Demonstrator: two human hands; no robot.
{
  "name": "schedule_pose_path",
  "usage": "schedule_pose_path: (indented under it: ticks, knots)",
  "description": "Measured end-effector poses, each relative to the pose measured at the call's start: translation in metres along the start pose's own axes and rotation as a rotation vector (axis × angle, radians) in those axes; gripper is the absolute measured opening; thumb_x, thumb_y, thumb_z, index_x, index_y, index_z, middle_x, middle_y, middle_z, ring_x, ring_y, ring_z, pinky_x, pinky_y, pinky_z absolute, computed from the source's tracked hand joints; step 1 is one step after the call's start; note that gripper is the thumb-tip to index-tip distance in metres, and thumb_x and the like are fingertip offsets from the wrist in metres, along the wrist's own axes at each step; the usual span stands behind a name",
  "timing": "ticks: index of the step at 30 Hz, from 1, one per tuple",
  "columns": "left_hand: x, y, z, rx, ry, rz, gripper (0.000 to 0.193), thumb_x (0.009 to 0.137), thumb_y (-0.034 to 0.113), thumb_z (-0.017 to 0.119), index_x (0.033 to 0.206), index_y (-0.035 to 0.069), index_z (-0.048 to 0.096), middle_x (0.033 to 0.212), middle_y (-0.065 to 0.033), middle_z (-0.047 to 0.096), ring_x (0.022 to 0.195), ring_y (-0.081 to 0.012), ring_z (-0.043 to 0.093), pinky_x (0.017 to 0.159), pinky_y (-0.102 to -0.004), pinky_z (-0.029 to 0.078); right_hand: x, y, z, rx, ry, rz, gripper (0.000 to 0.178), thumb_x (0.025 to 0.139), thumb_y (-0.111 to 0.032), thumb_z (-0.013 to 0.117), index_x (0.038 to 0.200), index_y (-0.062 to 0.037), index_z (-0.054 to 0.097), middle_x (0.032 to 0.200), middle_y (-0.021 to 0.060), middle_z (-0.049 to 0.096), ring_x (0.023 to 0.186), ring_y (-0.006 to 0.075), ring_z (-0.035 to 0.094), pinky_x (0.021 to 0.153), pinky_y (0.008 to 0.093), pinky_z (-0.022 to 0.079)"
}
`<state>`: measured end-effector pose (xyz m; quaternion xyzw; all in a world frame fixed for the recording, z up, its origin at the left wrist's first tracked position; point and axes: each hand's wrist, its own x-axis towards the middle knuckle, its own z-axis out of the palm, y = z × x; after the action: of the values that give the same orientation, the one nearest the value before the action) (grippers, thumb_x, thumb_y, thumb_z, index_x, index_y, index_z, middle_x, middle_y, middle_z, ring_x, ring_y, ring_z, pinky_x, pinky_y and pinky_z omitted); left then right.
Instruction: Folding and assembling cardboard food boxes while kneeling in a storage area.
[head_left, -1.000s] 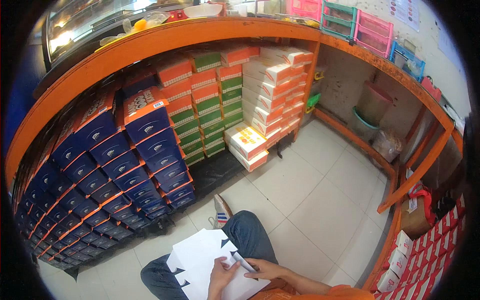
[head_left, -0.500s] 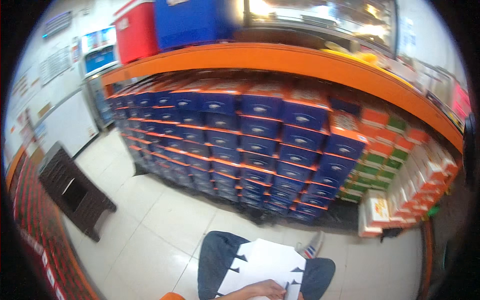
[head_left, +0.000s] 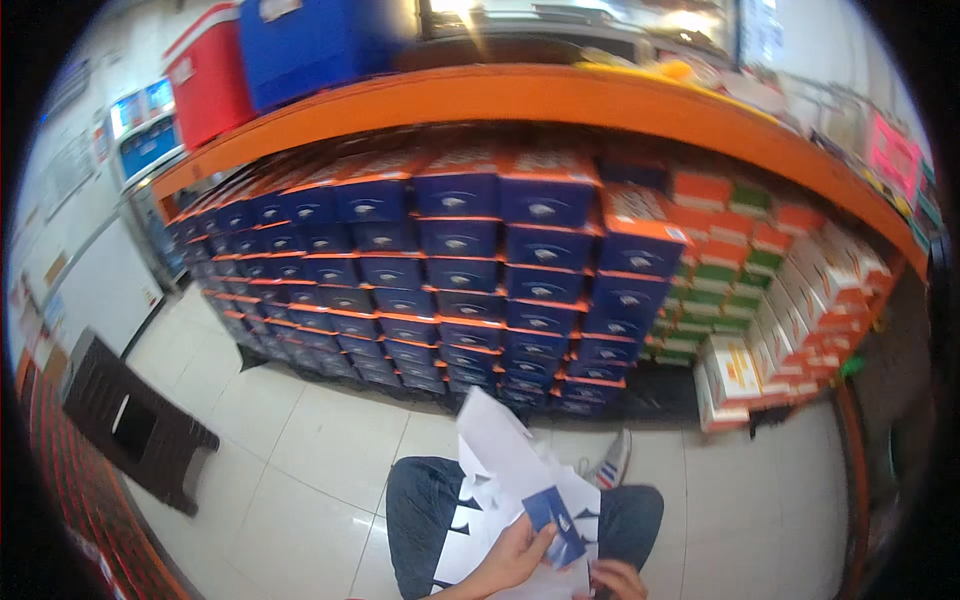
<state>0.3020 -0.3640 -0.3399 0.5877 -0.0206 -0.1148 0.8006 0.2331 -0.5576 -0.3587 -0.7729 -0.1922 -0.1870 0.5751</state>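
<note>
We seem mid-fold: left hand (head_left: 514, 556) clamps fingers on blue flap (head_left: 562, 522); white cardboard (head_left: 490, 435) beneath, ahead of them. Right hand (head_left: 620, 579) near, right of those fingers; its grip we cannot tell. Next bend seems to need flap held steady.

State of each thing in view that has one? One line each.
White card, on lap, partly raised
Blue panel, held
Left hand, closed on blue panel
Right hand, fingers bent, grip unclear
Blue boxes, stacked, visible ends shut
White boxes, stacked
Stool, unoccupied
</note>
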Motion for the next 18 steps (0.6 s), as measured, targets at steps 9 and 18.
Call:
schedule_pose_path:
  ticks: [9,18]
  knots:
    - [0.005,-0.025,0.044,0.802,-0.239,0.249,0.041,0.087,0.013,0.064,0.113,-0.006,0.038,0.070,-0.0190,0.065,0.063,-0.0381,0.066,0.054,-0.0451,0.053,0.038,-0.004,0.003,-0.347,0.243,0.314,0.022,0.078,-0.007,0.075,0.099,-0.0005,0.072,0.115,0.0184,0.064,0.081,0.0190,0.068,0.069,0.0282,0.056]
    - [0.034,-0.032,0.041,0.145,-0.008,0.042,0.034,0.085,-0.008,0.059,0.114,-0.007,0.043,0.090,-0.0154,0.066,0.077,-0.0183,0.068,0.065,-0.0281,0.056,0.019,0.011,0.020,-0.051,0.517,0.418,0.046,0.072,-0.008,0.082,0.114,-0.0053,0.066,0.117,0.0141,0.058,0.098,0.0179,0.063,0.081,0.0280,0.054]
